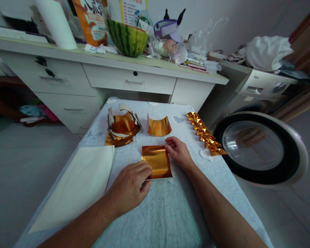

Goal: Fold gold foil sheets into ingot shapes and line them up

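A square sheet of gold foil paper (157, 161) lies before me on the cloth-covered table, its lower edge curling up slightly. My left hand (131, 186) is closed at its lower left corner, fingers over the foil and thumb near the bottom edge. At the upper right corner my right hand (177, 151) pinches the edge between thumb and fingers. Just beyond is another curved gold sheet (159, 126), standing with its ends bent up. A loose stack of curled gold sheets (122, 125) sits to the left of it. Folded gold pieces (203, 132) form a row along the right side.
A large pale paper sheet (77, 182) covers the table's left side. Behind stands a white desk (113, 74) holding a cut watermelon (127, 38), an orange bag (91, 22), a paper roll (58, 26) and clutter. The washing machine's open door (259, 148) reaches close to the table's right edge.
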Demonstrator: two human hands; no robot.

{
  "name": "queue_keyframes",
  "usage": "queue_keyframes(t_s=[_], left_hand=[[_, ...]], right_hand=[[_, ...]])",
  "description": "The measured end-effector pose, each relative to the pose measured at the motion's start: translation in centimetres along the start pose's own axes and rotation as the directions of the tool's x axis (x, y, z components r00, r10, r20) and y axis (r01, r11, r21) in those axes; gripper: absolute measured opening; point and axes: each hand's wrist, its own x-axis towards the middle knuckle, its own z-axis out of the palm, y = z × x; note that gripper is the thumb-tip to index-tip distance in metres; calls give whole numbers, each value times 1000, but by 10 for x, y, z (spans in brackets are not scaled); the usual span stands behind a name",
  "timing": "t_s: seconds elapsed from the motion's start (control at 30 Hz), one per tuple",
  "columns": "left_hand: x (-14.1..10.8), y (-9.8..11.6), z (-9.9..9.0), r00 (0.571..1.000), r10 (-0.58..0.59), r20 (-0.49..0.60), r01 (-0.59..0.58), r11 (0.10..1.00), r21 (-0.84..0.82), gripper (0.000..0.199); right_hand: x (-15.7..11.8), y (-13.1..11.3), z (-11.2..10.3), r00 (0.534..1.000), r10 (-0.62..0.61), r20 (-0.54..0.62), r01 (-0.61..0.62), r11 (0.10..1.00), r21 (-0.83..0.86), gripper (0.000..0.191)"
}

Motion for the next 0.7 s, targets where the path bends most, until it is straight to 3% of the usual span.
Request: queue_keyframes(t_s=[0.43,0.7], left_hand=[[3,-9,1,999,20,-26,-20,1000,-12,16],[2,-9,3,993,54,-107,-57,998,-25,17]], right_hand=[[0,5,1,1000,-2,7,2,1000,11,19],[0,4,1,1000,4,-4,-4,1000,-4,18]])
